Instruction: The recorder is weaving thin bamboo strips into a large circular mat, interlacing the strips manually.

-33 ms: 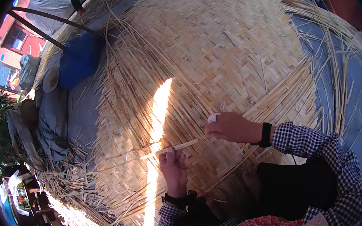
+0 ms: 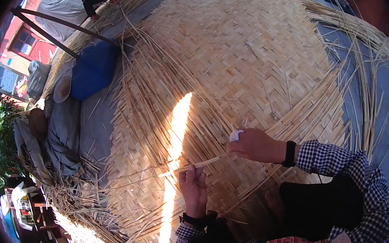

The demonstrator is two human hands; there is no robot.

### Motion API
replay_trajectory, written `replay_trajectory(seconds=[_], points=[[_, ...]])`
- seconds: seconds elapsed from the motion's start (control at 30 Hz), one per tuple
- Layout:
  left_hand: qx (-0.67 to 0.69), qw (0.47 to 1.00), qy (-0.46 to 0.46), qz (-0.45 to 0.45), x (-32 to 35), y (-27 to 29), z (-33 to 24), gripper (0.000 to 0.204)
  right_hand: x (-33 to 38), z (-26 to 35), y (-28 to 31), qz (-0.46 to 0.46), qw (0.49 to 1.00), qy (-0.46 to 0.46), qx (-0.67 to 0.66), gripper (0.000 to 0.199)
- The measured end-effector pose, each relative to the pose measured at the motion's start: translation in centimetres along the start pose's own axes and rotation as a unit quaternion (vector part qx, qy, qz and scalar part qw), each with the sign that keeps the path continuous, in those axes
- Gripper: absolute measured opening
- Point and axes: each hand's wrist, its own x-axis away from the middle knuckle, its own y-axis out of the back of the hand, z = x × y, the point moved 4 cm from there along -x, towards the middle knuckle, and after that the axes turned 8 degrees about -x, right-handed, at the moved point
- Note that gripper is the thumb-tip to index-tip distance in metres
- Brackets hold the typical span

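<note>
Mat (image 2: 240, 45) sprawls over grey ground (image 2: 96, 130), sun streak (image 2: 179, 129) across it. Left hand (image 2: 194, 190) pinches a strip (image 2: 209, 162), right hand (image 2: 258, 146) curls round its other end. Red wall (image 2: 44, 51) far left.

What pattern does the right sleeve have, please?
The right sleeve is checked dark and white, clearest in the head view.

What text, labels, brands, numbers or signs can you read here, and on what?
None can be read.
Pale panel, far left: possible print, too small and blurred to read.
Red-and-yellow patch beside it: too blurred to tell whether it holds lettering.
Woven mat, strip, right wristband, left wristband: no text visible.
</note>
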Motion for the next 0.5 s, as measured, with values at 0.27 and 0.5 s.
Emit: replay_trajectory(seconds=[0.27,0.5], points=[[0.028,0.999,-0.003,0.045,0.3,-2.1,-0.5,0.013,0.1,0.2,1.7,0.044,0.998,-0.022,-0.031,0.016],[0.0,0.993,-0.026,0.114,1.2,-2.8,0.5,0.018,0.9,-0.2,-0.1,0.091,0.979,-0.11,-0.147,0.021]])
